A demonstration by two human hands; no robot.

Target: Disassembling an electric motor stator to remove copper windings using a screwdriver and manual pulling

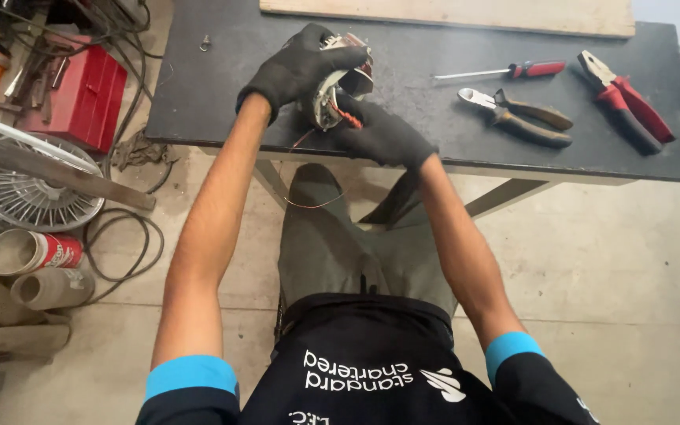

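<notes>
Both gloved hands grip motor stator (338,86): left hand (299,69) wraps top, right hand (381,135) pinches copper wire (312,201) below

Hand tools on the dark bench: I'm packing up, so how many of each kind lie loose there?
Screwdriver, red handle: 1
Pliers, red handles: 1
Cutters, brown handles: 1
Total: 3
Both gloved hands hold a motor part, not counted.

A dark, flat-topped workbench (222,94) carries a pale wooden board (450,14) along its far edge, a red-handled screwdriver (505,72), brown-handled side cutters (517,116), red-handled pliers (623,98) and a small metal hook (205,42).
</notes>
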